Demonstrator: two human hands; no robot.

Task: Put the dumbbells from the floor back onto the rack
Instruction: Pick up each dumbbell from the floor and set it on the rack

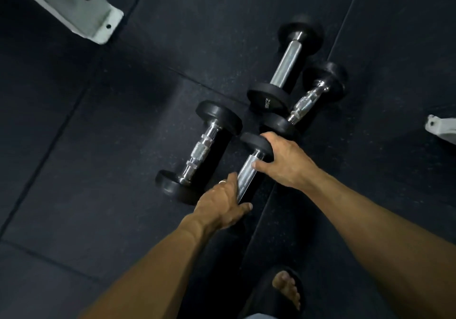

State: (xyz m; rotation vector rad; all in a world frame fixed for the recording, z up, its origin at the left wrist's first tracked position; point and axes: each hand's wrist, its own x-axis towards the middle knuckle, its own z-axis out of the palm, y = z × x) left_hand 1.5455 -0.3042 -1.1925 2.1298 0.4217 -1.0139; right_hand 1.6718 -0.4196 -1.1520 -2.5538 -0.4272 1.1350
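Mid-frame, the left hand (223, 204) curls round the dumbbell (248, 170) handle and the right hand (283, 162) grips its far head; lifted unevenly, it may clip the neighbouring dumbbell (198, 149) at left

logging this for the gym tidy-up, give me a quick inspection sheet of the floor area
surface: dark rubber floor mats, seams visible
job's things: four dumbbells on the floor; nearest dumbbell in hand, three others untouched
clutter: nothing seen
grippers: left hand grips the handle's near end; right hand holds its far head
cables: nothing seen
surroundings: pale metal frame foot top left, another at right edge; sandalled foot below
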